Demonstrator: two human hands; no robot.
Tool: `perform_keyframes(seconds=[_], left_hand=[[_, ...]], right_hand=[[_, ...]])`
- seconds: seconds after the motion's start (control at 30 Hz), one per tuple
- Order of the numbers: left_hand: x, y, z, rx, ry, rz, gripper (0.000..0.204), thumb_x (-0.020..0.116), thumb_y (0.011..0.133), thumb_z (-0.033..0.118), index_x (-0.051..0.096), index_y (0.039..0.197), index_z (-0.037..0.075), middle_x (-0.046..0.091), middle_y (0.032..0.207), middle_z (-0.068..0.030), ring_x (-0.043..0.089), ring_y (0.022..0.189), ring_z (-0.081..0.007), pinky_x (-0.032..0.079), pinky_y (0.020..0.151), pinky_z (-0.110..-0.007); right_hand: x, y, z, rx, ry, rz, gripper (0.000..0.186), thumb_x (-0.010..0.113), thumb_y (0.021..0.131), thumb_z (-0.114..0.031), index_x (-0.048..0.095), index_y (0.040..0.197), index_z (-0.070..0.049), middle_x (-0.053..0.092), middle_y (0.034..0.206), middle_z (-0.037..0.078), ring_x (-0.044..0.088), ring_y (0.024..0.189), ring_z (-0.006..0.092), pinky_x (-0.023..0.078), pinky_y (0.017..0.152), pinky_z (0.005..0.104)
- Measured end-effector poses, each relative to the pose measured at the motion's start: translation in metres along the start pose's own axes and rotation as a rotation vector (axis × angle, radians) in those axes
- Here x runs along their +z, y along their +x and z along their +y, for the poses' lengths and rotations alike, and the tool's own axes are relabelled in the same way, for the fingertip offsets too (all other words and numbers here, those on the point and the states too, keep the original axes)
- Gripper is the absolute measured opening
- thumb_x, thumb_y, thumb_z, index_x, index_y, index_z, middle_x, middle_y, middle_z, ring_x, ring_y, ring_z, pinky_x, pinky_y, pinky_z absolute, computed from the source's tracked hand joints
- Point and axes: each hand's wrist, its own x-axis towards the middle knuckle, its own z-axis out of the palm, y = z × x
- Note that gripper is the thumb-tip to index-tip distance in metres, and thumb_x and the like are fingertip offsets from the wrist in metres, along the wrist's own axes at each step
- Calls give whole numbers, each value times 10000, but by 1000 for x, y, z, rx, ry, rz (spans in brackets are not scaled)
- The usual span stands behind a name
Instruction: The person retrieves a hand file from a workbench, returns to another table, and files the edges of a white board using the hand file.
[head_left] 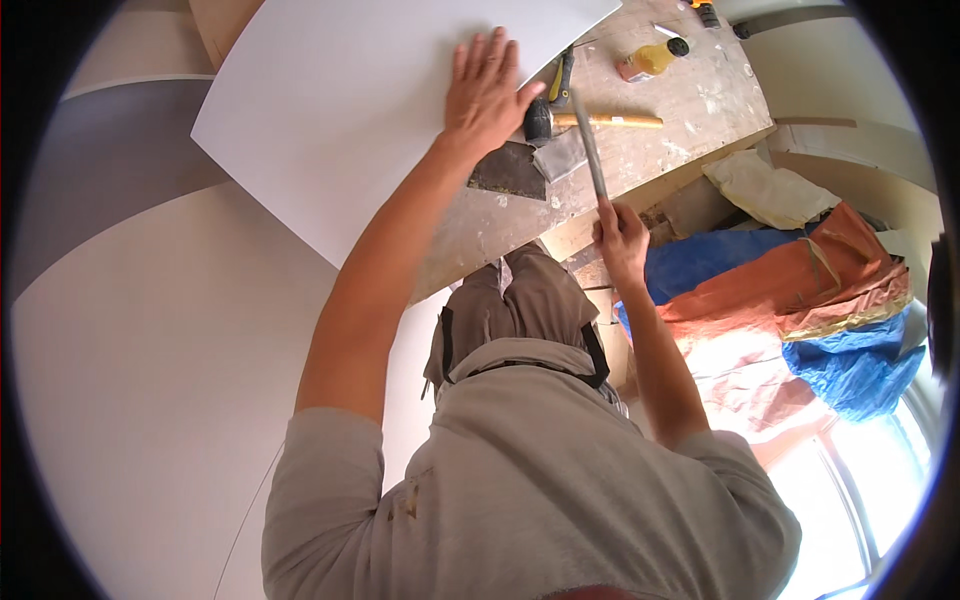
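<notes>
My left hand [488, 92] lies flat on a large white sheet [340, 120], close to its right edge, fingers stretched out and thumb spread. In my right hand [622, 242] is the lower end of a long, narrow grey metal bar, file-like in shape [590, 150], pointing away from me over the workbench. Its exact kind cannot be made out. Beyond its tip and to the left are a mallet with a black head [538, 122] and wooden handle and a yellow-and-black utility knife [562, 78]. A dark flat plate [508, 172] lies partly under the sheet, beside a small grey piece [560, 156].
The worn wooden workbench [690, 105] carries a bottle of yellow liquid [652, 60] and an orange-and-black tool [705, 12] at the far right. Orange sacking [760, 280], blue sheeting [850, 365] and a pale bag [765, 190] are heaped to the right, below bench level.
</notes>
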Motion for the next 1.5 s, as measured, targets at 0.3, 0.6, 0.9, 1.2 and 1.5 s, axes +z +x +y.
perform_keyframes(seconds=[0.3,0.6,0.9,1.2,1.5], left_hand=[[33,54,38,1,153,64,766,639,1059,498,526,1576,-56,428,1707,-257,399,1576,-463,264,1320,-630],[-61,-93,-7,-148,139,-5,720,614,1076,528,535,1599,39,460,1712,-173,360,1614,-413,225,1332,-623],[-173,-262,-49,-441,233,-299,800,553,1090,562,415,1677,38,317,1797,-149,271,1657,-422,176,1350,-628],[-199,-371,-46,-1401,-502,219,625,575,1151,434,523,1600,1,542,1618,-217,530,1489,-359,443,1222,-537],[-189,-335,-30,-1503,-1252,336,450,737,1086,263,682,1403,-52,778,1180,-133,767,1052,-235,648,918,-381]], right_hand=[[-26,-12,54,25,133,65,351,726,1104,-359,716,972,-33,619,679,-15,528,527,51,417,447,255],[-30,5,29,32,-3,-59,377,706,1109,-371,710,960,-25,612,674,-1,538,506,67,420,434,267],[-11,22,20,-12,-100,-219,346,711,1105,-340,719,987,-14,625,675,7,561,509,72,433,442,263],[-5,-3,17,-22,-77,-275,336,719,1097,-334,716,978,-20,634,668,6,559,505,68,426,444,264],[22,-49,12,-95,-99,-356,283,708,1110,-288,737,1057,-11,643,701,14,553,529,71,430,469,258]])
